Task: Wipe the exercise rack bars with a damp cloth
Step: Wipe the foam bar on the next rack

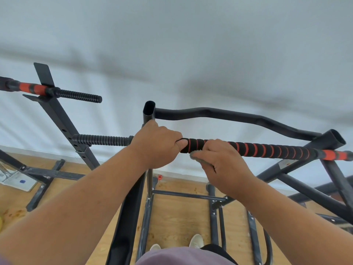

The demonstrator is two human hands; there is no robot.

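Hands up on the padded bar (248, 149), the black one with the red spiral running across the rack! Left hand (154, 145) wraps the bar right beside the upright post (149, 113), fingers curled over, thumb tucked underneath. Right hand (219, 159) sits just beside it, pinching a small grey cloth (193, 154) up against the underside of the foam. Curved black bar (238, 117) runs behind, near the white wall (191, 44). Wooden floor (175, 217) below, two pale shoes (195, 240) between the base rails.
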